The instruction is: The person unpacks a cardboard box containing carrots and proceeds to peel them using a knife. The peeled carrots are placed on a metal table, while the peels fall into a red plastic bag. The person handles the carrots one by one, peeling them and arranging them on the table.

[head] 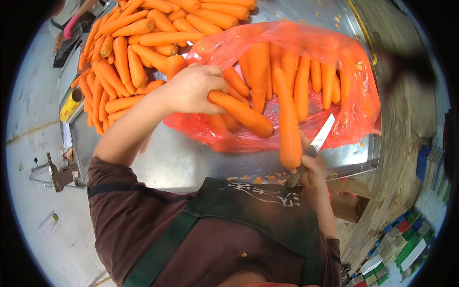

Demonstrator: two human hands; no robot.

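My left hand [200, 88] grips the upper end of a carrot [244, 114] over the near left edge of an open red plastic bag [358, 122]. My right hand [308, 168] holds a knife [312, 150] by its dark handle, blade pointing up and to the right, and also a large carrot [288, 122] that stands nearly upright beside the blade. Several carrots lie in rows inside the bag. To the left of the bag a big pile of carrots [136, 28] covers the metal table [168, 158].
Orange trimmings lie along the table's near edge. A yellow roll [71, 104] is at its left edge, near a metal device [61, 174]. An open cardboard box [348, 204] sits below on the right, with stacked crates [405, 240] beyond. Another person's arm [80, 12] shows top left.
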